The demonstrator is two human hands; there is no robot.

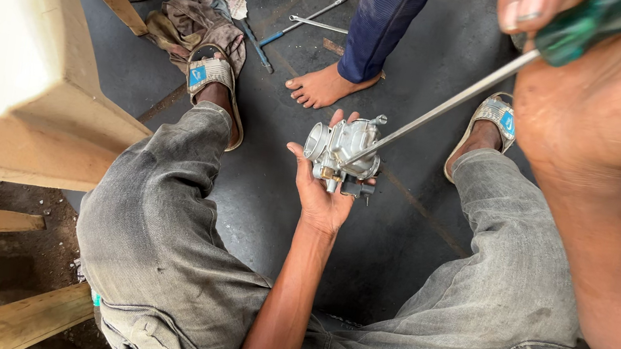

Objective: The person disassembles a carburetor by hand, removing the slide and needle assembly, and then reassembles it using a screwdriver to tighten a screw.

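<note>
Carburetor (344, 153), small silver one, is sitting in my left hand (322, 192), palm up, fingers curled round the body so that grip is full of it. I'm holding it out low between my knees, above the floor. My right hand (605, 93) is way closer to the camera, closed tight on the green handle of a long screwdriver (448, 103), and the shaft runs down diagonally till the tip meets the side of the carb.

Floor (260, 192) is dark, stained concrete with a few faint lines across it. I'm sitting with grey worn jeans (161, 219) and sandals on, the left sandal (211, 77) and the right sandal (490, 118) both flat on the floor.

Around me: a pile of dirty rags (199, 20) by my left foot, a blue-handled tool (260, 40) next to it, and a couple of metal rods or wrenches (315, 19) further out. Somebody else is standing right in front, barefoot, one bare foot (326, 87) just beyond the carb, dark blue trouser leg (387, 17) above it. Pale wooden furniture (21, 64) crowds the left side, with planks under it.

Hard to make out which screw the tip is on, my hand and the carb body hide it. My right hand is blurry and cut off at the top edge.
</note>
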